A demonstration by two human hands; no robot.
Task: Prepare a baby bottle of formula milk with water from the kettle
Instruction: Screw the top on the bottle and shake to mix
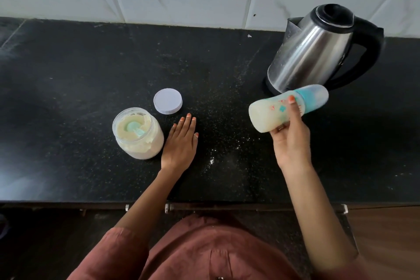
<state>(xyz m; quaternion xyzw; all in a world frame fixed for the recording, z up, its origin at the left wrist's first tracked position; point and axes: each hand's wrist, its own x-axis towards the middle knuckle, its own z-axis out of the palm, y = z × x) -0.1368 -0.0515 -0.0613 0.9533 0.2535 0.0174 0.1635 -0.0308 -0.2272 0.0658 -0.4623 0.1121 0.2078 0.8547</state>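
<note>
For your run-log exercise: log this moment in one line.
right hand: grips tilted bottle | left hand: flat on counter | jar: open | lid: beside it

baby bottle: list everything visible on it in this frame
The baby bottle is translucent plastic with orange and teal prints, a teal collar and a clear dome cap fitted on. Pale creamy liquid fills most of the body. The bottle is off the counter, tipped nearly on its side, base toward the lower left, cap toward the kettle. The right hand grips its middle, fingers curled round it; nothing else visibly touches it.
</note>
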